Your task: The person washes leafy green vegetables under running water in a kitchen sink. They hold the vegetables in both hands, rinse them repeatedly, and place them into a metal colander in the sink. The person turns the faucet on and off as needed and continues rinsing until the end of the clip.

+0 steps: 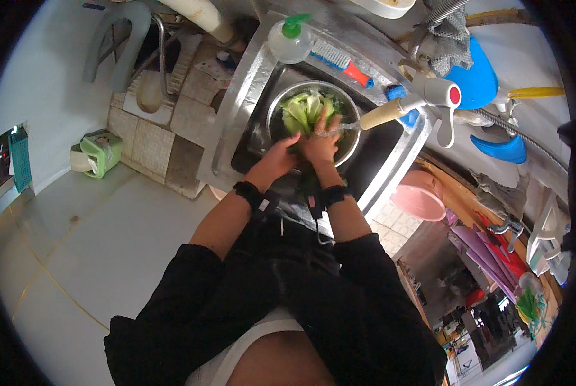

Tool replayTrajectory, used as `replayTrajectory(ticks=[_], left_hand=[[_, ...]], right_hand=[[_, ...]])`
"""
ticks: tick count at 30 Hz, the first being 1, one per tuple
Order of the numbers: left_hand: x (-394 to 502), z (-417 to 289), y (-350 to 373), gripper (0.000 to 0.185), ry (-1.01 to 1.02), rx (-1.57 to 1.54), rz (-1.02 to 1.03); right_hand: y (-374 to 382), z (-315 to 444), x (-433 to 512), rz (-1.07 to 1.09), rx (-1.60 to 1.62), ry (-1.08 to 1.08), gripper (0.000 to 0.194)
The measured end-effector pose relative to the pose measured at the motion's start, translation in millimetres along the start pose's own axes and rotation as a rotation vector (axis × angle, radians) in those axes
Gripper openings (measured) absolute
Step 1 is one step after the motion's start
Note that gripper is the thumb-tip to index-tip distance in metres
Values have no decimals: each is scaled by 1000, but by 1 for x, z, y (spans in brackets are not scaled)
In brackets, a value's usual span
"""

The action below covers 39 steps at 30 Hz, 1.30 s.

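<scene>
Pale green stems of a leafy vegetable (303,110) fan out in a round metal basin (274,102), which sits inside a stainless steel sink (215,144). My left hand (279,158) grips the vegetable from the near left, its thumb along the side and its other fingers mostly hidden. Against the stems on the right lies my right hand (322,144), fingers spread, also holding the bunch. Water runs from a tap (413,101) with a tan tube (380,115) onto that hand. Darker leaves show dimly below my hands.
A soap pump bottle (291,42) and a scrub brush (343,62) rest on the sink's back rim. Blue sponges (408,116) lie near the tap. Right of the sink is a pink basin (420,195). A green bin (102,152) stands on the floor at left.
</scene>
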<state>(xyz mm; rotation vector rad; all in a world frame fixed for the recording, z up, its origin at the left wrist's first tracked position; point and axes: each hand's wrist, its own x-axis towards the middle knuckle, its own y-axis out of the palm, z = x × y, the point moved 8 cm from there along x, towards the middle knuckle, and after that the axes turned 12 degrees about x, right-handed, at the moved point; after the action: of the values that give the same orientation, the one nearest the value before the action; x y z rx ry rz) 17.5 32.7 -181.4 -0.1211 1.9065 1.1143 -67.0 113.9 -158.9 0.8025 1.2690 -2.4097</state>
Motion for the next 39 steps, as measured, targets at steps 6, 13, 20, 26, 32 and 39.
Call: replayTrajectory(ticks=[6,13,20,26,32,39], left_hand=[[-37,-35,39,42,359,676,88],[-47,-49,72,48,448,869,175],[-53,-36,77,45,-69,167,62],[-65,-33,72,37,251,306,251],[-96,-34,55,44,387,701,290],[-98,-17,24,30,-15,277,190]], right_hand=[[-17,-25,0,-183,138,-377,120],[67,-94,29,323,1383,418,78],[50,-74,-5,281,1316,320,60],[-26,28,-89,484,1518,352,71],[-46,31,-106,608,1207,46,62],[-36,-62,25,149,895,-118,51]])
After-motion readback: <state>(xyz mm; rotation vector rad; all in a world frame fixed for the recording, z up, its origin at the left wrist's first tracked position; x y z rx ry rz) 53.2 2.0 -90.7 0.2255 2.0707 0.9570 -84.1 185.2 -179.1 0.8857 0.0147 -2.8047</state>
